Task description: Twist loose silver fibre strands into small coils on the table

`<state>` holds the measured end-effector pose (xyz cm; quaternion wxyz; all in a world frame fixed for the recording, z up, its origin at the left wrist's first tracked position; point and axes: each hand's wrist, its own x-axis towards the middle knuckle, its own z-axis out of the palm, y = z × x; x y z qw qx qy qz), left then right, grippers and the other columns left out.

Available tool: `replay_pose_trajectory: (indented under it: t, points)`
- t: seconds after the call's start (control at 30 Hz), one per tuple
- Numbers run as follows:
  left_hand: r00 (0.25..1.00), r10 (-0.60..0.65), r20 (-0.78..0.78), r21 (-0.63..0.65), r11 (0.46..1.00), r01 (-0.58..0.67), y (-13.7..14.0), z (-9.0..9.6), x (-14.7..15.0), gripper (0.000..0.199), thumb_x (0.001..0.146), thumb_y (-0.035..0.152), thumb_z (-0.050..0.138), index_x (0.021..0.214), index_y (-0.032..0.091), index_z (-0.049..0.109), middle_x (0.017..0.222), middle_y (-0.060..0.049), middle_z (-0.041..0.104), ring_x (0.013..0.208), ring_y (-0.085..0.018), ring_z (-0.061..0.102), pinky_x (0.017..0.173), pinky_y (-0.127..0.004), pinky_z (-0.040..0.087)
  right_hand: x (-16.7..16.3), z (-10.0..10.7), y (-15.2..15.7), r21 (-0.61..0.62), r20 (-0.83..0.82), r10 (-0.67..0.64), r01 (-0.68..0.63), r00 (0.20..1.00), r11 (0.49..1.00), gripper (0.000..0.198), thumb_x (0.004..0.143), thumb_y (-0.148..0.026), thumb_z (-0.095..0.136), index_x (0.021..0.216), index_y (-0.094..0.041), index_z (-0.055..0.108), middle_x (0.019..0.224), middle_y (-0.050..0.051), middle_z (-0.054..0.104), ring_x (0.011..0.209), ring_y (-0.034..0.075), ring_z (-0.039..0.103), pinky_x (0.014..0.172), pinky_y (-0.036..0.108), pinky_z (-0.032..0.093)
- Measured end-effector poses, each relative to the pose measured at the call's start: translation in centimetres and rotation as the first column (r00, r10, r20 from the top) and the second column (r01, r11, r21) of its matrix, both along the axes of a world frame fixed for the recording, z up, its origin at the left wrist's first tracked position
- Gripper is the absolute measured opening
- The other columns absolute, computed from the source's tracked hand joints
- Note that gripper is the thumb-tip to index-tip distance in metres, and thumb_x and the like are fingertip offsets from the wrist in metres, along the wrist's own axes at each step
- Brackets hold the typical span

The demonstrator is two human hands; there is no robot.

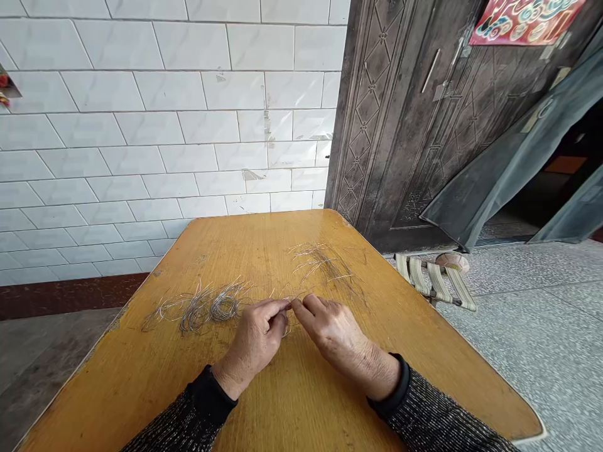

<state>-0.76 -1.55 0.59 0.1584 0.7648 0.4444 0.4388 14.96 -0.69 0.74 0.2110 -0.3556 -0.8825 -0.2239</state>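
Note:
My left hand (258,336) and my right hand (333,331) meet fingertip to fingertip over the middle of the wooden table (292,389). Both are closed in a pinch on thin wire (286,331), which loops out below the left fingers; its ends near the fingertips are too fine to follow. Left of my left hand lie coiled bundles of thin grey wire (223,306), with loose ends sticking up. Beyond my right hand, a scattered bunch of short, fairly straight wires (325,262) rests on the tabletop.
A white tiled wall (188,125) stands behind the table. Dark carved door panels (405,125) and a grey-green curtain (499,169) are at the right. A low stool with striped webbing (436,279) stands on the speckled floor beside the table's right edge.

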Motion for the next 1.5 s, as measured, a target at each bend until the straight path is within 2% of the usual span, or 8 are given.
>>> replay_pose_trajectory:
  t: [0.47, 0.8, 0.97, 1.03, 1.13, 1.23, 1.33, 1.5]
  points:
    - [0.999, -0.043, -0.019, -0.137, 0.99, 0.04, -0.3, -0.1, 0.0, 0.028, 0.085, 0.021, 0.039, 0.059, 0.017, 0.049, 0.055, 0.001, 0.05, 0.052, -0.011, 0.046, 0.052, -0.022, 0.035, 0.1, -0.2, 0.0, 0.054, -0.021, 0.026, -0.025, 0.999, 0.998, 0.007, 0.082, -0.011, 0.048, 0.085, -0.017, 0.051, 0.071, 0.002, 0.056, 0.057, 0.015, 0.052, 0.047, 0.027, 0.037]
    - [0.981, 0.027, -0.193, -0.059, 0.997, -0.039, -0.2, -0.2, 0.0, 0.026, 0.075, 0.012, 0.04, 0.052, 0.019, 0.033, 0.047, 0.005, 0.034, 0.046, -0.009, 0.032, 0.047, -0.023, 0.022, 0.2, 0.3, -0.1, 0.03, -0.118, 0.113, -0.11, 0.987, 0.993, 0.015, 0.087, -0.009, 0.039, 0.087, -0.013, 0.054, 0.074, 0.005, 0.06, 0.06, 0.014, 0.055, 0.049, 0.024, 0.041]
    - [0.987, 0.015, -0.157, -0.138, 0.99, -0.037, -0.2, -0.1, 0.0, 0.023, 0.07, 0.011, 0.039, 0.05, 0.02, 0.029, 0.046, 0.006, 0.03, 0.045, -0.009, 0.029, 0.046, -0.024, 0.021, 0.1, -0.2, 0.0, -0.029, -0.185, 0.15, -0.158, 0.971, 0.987, 0.018, 0.088, -0.012, 0.039, 0.092, -0.012, 0.056, 0.077, 0.006, 0.062, 0.065, 0.015, 0.059, 0.053, 0.023, 0.043]
    - [0.995, 0.005, -0.097, -0.184, 0.983, -0.023, -0.3, 0.1, 0.0, 0.023, 0.07, 0.011, 0.037, 0.049, 0.02, 0.03, 0.046, 0.005, 0.032, 0.045, -0.009, 0.031, 0.046, -0.023, 0.022, 0.0, -0.6, 0.4, -0.094, -0.307, 0.127, -0.163, 0.943, 0.982, 0.017, 0.088, -0.014, 0.04, 0.095, -0.013, 0.057, 0.078, 0.006, 0.063, 0.064, 0.014, 0.06, 0.053, 0.023, 0.044]
    - [1.0, 0.021, -0.014, -0.227, 0.974, -0.024, -0.4, 0.5, -0.1, 0.024, 0.073, 0.014, 0.036, 0.049, 0.019, 0.037, 0.045, 0.005, 0.037, 0.045, -0.009, 0.035, 0.046, -0.023, 0.026, -0.3, -1.0, 1.0, -0.249, -0.593, 0.025, -0.213, 0.805, 0.945, 0.016, 0.086, -0.02, 0.046, 0.097, -0.016, 0.057, 0.075, 0.004, 0.065, 0.063, 0.012, 0.061, 0.056, 0.022, 0.046]
    - [0.998, 0.059, 0.021, -0.248, 0.967, -0.052, -0.4, 0.7, -0.2, 0.025, 0.075, 0.016, 0.037, 0.051, 0.018, 0.045, 0.045, 0.005, 0.041, 0.045, -0.009, 0.038, 0.046, -0.023, 0.028, -0.5, -0.9, 1.3, -0.434, -0.743, -0.106, -0.355, 0.661, 0.828, 0.015, 0.082, -0.023, 0.049, 0.091, -0.016, 0.059, 0.064, 0.0, 0.063, 0.053, 0.01, 0.059, 0.052, 0.021, 0.045]
    - [0.998, 0.031, 0.056, -0.288, 0.958, -0.013, -0.4, 0.6, -0.1, 0.024, 0.076, 0.018, 0.038, 0.055, 0.017, 0.051, 0.046, 0.004, 0.044, 0.047, -0.01, 0.042, 0.049, -0.023, 0.032, -0.5, -0.8, 1.3, -0.526, -0.757, -0.195, -0.406, 0.623, 0.747, 0.015, 0.081, -0.023, 0.047, 0.076, -0.016, 0.059, 0.054, -0.003, 0.057, 0.046, 0.009, 0.054, 0.047, 0.019, 0.042]
    - [0.968, -0.004, 0.251, -0.497, 0.858, 0.132, -0.3, 0.6, -0.1, 0.02, 0.078, 0.028, 0.047, 0.072, 0.015, 0.06, 0.057, 0.001, 0.052, 0.055, -0.012, 0.049, 0.049, -0.023, 0.036, -0.2, -0.6, 1.2, -0.458, -0.735, -0.202, -0.255, 0.647, 0.851, 0.014, 0.077, -0.022, 0.048, 0.068, -0.017, 0.057, 0.052, -0.003, 0.055, 0.045, 0.008, 0.047, 0.044, 0.018, 0.035]
